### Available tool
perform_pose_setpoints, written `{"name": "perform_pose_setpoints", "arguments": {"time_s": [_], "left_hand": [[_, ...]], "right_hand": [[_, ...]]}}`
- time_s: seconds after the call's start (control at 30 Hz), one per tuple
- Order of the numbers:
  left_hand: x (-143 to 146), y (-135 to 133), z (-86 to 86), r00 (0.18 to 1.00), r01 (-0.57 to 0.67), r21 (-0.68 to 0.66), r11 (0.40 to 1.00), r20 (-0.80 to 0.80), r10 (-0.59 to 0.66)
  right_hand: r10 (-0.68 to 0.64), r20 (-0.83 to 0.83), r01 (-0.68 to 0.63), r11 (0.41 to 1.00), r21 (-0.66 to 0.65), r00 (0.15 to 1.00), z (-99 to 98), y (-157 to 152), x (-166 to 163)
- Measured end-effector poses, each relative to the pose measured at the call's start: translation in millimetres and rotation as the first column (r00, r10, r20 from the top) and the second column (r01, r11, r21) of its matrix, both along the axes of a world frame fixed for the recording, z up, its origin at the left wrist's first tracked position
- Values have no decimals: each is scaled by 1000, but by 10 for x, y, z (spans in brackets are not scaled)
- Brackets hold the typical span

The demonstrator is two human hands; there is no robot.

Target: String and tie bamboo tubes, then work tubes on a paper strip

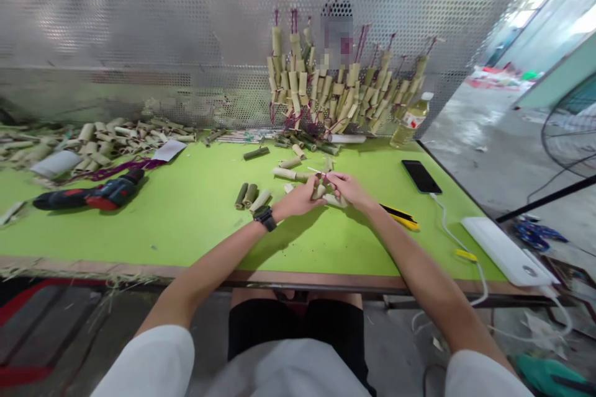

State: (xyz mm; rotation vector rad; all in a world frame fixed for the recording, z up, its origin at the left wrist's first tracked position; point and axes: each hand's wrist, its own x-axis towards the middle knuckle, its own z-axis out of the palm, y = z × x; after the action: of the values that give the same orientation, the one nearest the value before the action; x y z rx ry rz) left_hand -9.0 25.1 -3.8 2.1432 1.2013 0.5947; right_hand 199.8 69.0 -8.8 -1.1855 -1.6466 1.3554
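My left hand point(302, 198) and my right hand point(347, 189) meet over the middle of the green table point(186, 217). Both are closed around a short bamboo tube piece point(319, 191) held between them. A thin stick or string end point(314, 170) pokes out just above the fingers. More cut bamboo tubes point(251, 196) lie to the left of my left hand, and others point(289, 169) lie just beyond the hands. A black watch point(265, 217) is on my left wrist.
A cordless drill point(93, 195) lies at the left. A heap of bamboo tubes point(112, 139) sits at the far left, strung bundles point(335, 90) lean on the perforated metal screen. An oil bottle point(412, 119), phone point(421, 176), yellow-black knife point(400, 217) and white power bank point(503, 251) are at the right.
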Motion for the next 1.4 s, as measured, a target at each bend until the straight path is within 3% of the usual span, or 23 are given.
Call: {"name": "perform_pose_setpoints", "arguments": {"time_s": [0.1, 0.17, 0.27, 0.4, 0.6, 0.93, 1.13, 1.27, 1.4], "left_hand": [[-83, 15, 15, 992, 47, 26, 999, 112, -50], [-128, 35, 40, 977, -58, 13, 998, 208, 54], [-143, 70, 67, 921, -226, -114, 967, 300, 251], [-120, 87, 81, 906, -291, -157, 944, 271, 325], [-191, 96, 134, 898, -315, -212, 925, 249, 363], [-322, 128, 217, 928, -260, -330, 907, 174, 329], [-474, 155, 209, 970, -128, -389, 912, 144, 197], [-559, 167, 200, 982, 19, -468, 884, 175, 71], [-586, 136, 270, 972, 27, -519, 855, 213, 99]], "right_hand": [[-6, 37, 4, 999, 52, 999, 29, -25, 61], [47, 113, -59, 993, 98, 992, 36, -43, 88], [142, 198, -174, 973, 153, 970, 26, -61, 92], [195, 211, -233, 956, 177, 958, 11, -64, 79], [168, 256, -227, 948, 224, 952, 31, -71, 89], [202, 307, -278, 933, 228, 930, 61, -91, 106], [222, 313, -301, 925, 232, 924, 96, -113, 114], [252, 297, -321, 922, 215, 921, 104, -134, 91], [267, 283, -331, 920, 210, 921, 91, -139, 87]]}}
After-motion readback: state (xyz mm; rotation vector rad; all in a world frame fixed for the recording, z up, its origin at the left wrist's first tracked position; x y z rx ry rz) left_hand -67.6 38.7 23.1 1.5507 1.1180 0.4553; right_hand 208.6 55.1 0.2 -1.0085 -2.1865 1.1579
